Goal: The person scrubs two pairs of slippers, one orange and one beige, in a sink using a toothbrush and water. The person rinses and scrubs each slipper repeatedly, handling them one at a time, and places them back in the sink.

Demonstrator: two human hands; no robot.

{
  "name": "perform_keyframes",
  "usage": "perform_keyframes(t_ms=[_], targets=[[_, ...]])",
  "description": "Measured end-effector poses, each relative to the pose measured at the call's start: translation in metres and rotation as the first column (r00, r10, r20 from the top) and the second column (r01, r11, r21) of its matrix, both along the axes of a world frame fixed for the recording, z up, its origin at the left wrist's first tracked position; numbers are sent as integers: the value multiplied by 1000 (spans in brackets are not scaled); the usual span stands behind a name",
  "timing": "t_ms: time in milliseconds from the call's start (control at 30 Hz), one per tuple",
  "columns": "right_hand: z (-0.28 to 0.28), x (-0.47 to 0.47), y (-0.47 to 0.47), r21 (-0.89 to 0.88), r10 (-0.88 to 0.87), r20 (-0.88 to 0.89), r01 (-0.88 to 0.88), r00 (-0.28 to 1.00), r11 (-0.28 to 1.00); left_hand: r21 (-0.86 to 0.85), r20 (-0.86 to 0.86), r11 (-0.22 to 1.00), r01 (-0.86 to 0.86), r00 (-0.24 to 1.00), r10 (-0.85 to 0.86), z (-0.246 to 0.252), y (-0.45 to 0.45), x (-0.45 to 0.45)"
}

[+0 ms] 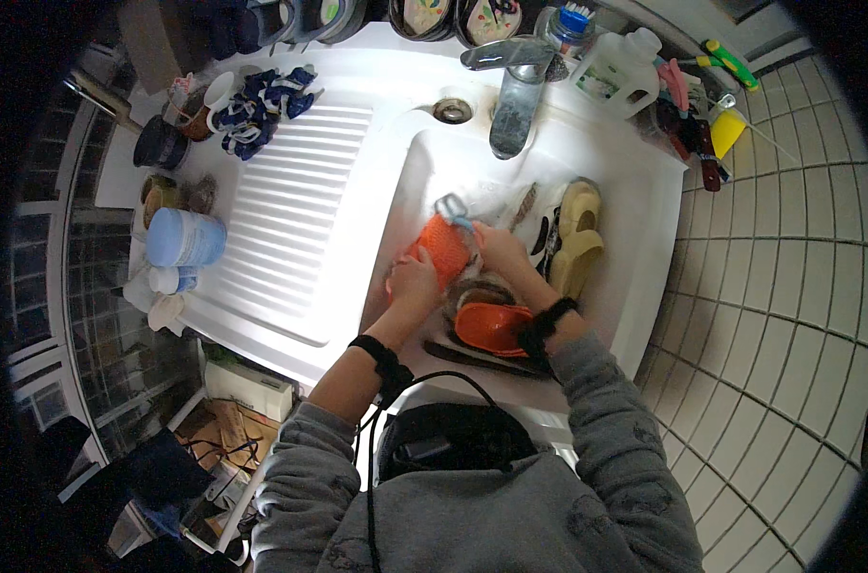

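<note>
My left hand (414, 281) grips an orange slipper (444, 247) inside the white sink basin (624, 286), with its textured side turned up. In my right hand (504, 252) is the light-blue handle of a small scrubbing brush (450, 206), whose head lies at the slipper's far end. A second orange slipper (492, 328) rests nearer to me, below my right wrist. Along the basin's right side sit pale yellow shoes (581, 211). Dark flat pieces, perhaps insoles or straps, lie beside them and at the near edge; their kind is unclear.
Over the basin reaches a metal faucet (514, 107). A ribbed drainboard (297, 215) extends left, with a blue-and-white cloth (269, 107) and a light-blue tub (186, 238). A white jug (616, 71) stands back right beside the tiled wall (763, 251). Shoes (419, 16) line the back ledge.
</note>
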State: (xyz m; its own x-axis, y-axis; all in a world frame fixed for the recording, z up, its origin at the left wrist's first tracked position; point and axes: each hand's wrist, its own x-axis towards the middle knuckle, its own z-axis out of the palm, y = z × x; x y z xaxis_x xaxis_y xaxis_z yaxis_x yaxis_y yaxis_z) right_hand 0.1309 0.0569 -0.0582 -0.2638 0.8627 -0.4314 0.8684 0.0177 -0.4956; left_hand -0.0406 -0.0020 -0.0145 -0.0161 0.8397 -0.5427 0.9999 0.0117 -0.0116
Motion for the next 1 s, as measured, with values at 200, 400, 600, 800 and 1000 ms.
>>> perform_keyframes(t_ms=[200, 400, 600, 800, 1000], targets=[[-7, 2, 3, 99, -18, -189, 38, 982, 994, -61, 0, 998, -27, 1000, 27, -1, 1, 1], [32, 18, -33, -111, 86, -179, -107, 980, 988, -66, 27, 996, -51, 998, 53, -6, 3, 1], [6, -5, -21, 53, -85, -93, 90, 992, 994, -49, 67, 999, -4, 998, 7, 6, 7, -6], [45, 12, -43, -67, 72, -101, -79, 992, 995, -130, 68, 991, -20, 997, 29, 2, 9, -2], [22, 0, -4, 163, 144, 89, -158, 985, 974, -41, 2, 999, 28, 1000, -28, -5, 0, 0]])
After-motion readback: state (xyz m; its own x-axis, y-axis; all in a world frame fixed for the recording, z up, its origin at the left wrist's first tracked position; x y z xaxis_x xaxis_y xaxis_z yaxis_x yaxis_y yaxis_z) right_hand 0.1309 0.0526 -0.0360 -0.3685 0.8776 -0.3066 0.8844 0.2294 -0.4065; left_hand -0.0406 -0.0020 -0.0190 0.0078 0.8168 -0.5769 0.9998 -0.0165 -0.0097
